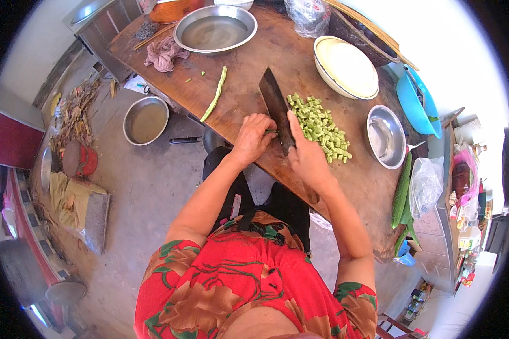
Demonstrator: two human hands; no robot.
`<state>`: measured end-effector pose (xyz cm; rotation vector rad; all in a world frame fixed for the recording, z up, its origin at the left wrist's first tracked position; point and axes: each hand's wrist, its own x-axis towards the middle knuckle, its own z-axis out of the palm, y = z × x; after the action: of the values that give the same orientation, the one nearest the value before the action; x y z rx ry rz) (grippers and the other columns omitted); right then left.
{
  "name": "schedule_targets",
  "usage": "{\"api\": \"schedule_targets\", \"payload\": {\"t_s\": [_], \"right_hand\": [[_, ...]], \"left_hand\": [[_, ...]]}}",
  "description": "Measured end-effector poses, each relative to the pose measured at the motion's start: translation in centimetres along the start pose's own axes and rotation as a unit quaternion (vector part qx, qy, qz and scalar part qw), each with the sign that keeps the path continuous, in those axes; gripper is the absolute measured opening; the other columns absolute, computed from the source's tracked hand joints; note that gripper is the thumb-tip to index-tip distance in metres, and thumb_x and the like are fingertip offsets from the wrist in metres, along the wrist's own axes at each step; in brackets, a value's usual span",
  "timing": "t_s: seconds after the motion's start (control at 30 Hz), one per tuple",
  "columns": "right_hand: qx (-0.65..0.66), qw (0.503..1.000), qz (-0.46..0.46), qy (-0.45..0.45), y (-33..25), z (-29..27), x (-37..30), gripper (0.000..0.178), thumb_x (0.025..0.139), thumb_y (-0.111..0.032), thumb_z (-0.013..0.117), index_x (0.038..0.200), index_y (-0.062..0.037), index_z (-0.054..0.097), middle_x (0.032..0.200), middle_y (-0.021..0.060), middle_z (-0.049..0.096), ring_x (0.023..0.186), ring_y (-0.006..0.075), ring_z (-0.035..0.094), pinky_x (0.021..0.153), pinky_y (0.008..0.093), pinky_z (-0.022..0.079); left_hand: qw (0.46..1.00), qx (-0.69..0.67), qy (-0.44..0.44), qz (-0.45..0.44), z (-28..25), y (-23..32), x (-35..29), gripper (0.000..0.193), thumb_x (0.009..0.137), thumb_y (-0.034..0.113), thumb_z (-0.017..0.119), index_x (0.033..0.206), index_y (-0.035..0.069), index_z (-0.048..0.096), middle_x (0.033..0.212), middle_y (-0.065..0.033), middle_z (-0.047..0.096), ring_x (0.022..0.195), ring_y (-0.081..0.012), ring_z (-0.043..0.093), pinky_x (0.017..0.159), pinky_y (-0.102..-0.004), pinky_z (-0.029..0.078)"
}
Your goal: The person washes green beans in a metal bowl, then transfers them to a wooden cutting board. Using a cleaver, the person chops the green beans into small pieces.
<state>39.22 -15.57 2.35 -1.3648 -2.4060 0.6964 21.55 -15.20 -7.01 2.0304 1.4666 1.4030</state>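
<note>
My right hand (308, 155) is wrapped round the handle of a dark, broad-bladed kitchen knife (275, 104), its blade pointing away from me over the wooden table (249, 79). Just left of the blade, my left hand (253, 137) is closed with curled fingers on a green bean (271, 131), most of which the fingers hide. A pile of chopped green beans (318, 127) lies right of the knife. One whole, pale green bean (216, 95) rests on the table, left of and beyond my left hand.
At the table's far side stand a metal basin (215, 46) of water and a pink cloth (165, 53). A cream enamel basin (345, 68), a metal bowl (385, 137), a blue basin (417, 101) and cucumbers (400, 195) line the right. Another water-filled basin (146, 120) stands below the left edge.
</note>
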Motion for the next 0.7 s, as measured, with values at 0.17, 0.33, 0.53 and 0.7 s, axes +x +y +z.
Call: {"api": "schedule_targets", "payload": {"t_s": [0.17,0.33,0.53,0.7], "right_hand": [[0.04,0.999,0.008,0.015,0.1,-1.3,-0.9,0.084,0.085,-0.004,0.055,0.157,-0.0169,0.012,0.074,0.0271,0.061,0.069,0.0454,0.061,0.068,0.0525,0.048],[0.05,0.999,0.015,-0.008,-1.7,-2.1,-2.4,0.083,0.085,0.0,0.055,0.157,-0.0186,0.017,0.078,0.0279,0.06,0.069,0.0422,0.061,0.068,0.0452,0.048],[0.013,1.0,0.011,-0.025,-1.6,-0.4,-2.7,0.085,0.083,0.0,0.052,0.157,-0.0207,0.014,0.085,0.0321,0.061,0.075,0.0486,0.061,0.07,0.0548,0.046],[-0.011,1.0,-0.017,-0.019,-1.0,0.8,-1.0,0.085,0.084,0.0,0.052,0.157,-0.0213,0.014,0.085,0.0312,0.062,0.074,0.0477,0.061,0.07,0.0537,0.046]], "left_hand": [[0.99,-0.071,0.107,-0.05,-0.2,-0.4,-0.5,0.02,0.08,0.001,0.068,0.097,0.006,0.058,0.098,-0.0107,0.058,0.096,-0.0336,0.053,0.084,-0.0399,0.042],[0.991,0.045,0.113,-0.056,-1.1,-0.2,-2.0,0.02,0.079,0.004,0.069,0.097,0.007,0.06,0.095,-0.0094,0.058,0.093,-0.0318,0.053,0.082,-0.0408,0.04],[0.989,0.133,0.067,-0.022,-0.8,0.2,-2.1,0.013,0.077,0.011,0.071,0.089,0.009,0.066,0.089,-0.0055,0.057,0.09,-0.0276,0.053,0.081,-0.0398,0.038],[0.987,0.147,0.065,-0.02,-0.8,0.4,-1.9,0.009,0.078,0.013,0.071,0.085,0.01,0.067,0.089,-0.0044,0.057,0.089,-0.0265,0.053,0.08,-0.0395,0.038]]}}
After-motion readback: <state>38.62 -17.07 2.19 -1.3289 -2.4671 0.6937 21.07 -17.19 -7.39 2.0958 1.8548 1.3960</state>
